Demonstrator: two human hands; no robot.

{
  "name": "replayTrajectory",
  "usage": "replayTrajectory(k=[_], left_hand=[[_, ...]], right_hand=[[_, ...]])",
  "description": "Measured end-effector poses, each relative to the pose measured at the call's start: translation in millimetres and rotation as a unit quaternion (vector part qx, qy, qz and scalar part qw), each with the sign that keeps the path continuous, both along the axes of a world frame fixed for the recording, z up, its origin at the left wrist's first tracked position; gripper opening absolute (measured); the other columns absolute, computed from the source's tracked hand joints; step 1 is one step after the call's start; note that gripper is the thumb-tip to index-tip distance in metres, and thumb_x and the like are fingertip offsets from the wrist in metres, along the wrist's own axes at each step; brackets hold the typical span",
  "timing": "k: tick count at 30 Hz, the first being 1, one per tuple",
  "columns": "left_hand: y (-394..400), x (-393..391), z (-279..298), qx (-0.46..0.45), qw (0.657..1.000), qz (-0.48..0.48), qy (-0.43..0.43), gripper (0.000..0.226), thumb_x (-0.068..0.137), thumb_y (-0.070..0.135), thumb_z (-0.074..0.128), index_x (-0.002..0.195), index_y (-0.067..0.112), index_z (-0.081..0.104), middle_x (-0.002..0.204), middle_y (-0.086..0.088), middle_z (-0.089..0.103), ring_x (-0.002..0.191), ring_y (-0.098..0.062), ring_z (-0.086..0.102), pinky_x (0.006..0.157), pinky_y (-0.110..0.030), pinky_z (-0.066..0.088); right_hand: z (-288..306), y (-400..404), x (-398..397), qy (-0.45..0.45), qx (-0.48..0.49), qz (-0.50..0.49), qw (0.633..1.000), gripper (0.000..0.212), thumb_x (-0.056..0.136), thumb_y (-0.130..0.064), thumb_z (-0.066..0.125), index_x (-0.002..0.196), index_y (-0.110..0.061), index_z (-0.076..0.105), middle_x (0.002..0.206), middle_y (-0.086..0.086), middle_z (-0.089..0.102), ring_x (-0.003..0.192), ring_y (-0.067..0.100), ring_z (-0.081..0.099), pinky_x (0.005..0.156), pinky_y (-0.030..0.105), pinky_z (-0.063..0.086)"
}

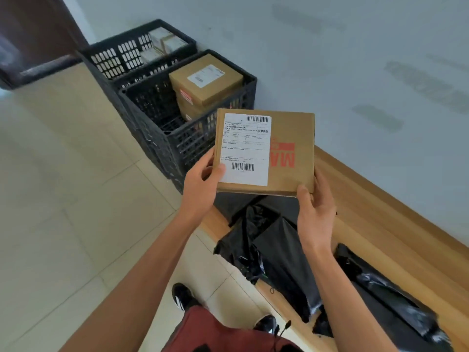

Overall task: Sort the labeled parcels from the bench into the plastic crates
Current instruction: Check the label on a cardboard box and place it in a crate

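A flat brown cardboard parcel [291, 138] with a white shipping label and red print is held up in mid-air between the bench and the crates. My left hand [200, 184] grips its lower left corner, thumb on the label. My right hand [316, 212] holds its lower right edge, thumb on top. Behind it stands a black plastic crate [177, 141] holding stacked brown boxes [205, 82] with labels. A second black crate [111, 59] farther back holds small pale boxes.
The wooden bench [375, 219] runs along the grey wall at right, with several black plastic mailer bags [276, 252] on it. The floor at left is pale tile. My shoes and red shorts show at the bottom. A dark door is at top left.
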State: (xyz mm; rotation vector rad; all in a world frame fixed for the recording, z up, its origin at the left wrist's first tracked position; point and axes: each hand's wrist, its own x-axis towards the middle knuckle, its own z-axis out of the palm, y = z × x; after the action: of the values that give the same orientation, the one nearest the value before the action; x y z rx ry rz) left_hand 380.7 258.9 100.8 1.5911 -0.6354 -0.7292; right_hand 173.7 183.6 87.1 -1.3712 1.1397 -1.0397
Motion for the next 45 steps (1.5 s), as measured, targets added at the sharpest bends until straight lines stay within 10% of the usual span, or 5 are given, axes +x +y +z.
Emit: replayTrajectory(k=[16, 45], left_hand=[[118, 280, -3, 0.009, 0.992, 0.125, 0.002, 0.036, 0.105, 0.015, 0.056, 0.125, 0.044, 0.064, 0.125, 0.018, 0.071, 0.121, -0.008, 0.064, 0.107, -0.045, 0.053], [37, 575, 15, 0.022, 0.973, 0.220, -0.059, 0.043, 0.105, 0.011, 0.053, 0.142, 0.030, 0.062, 0.129, 0.018, 0.070, 0.123, -0.011, 0.063, 0.108, -0.044, 0.052]], right_hand=[[7, 60, 300, 0.013, -0.009, 0.098, 0.995, 0.043, 0.104, -0.012, 0.059, 0.145, -0.024, 0.055, 0.133, -0.016, 0.065, 0.120, -0.011, 0.059, 0.091, 0.006, 0.049], [8, -54, 620, -0.031, -0.014, 0.188, 0.981, 0.049, 0.100, -0.009, 0.066, 0.147, -0.018, 0.054, 0.137, -0.010, 0.065, 0.128, -0.001, 0.060, 0.104, 0.022, 0.051]])
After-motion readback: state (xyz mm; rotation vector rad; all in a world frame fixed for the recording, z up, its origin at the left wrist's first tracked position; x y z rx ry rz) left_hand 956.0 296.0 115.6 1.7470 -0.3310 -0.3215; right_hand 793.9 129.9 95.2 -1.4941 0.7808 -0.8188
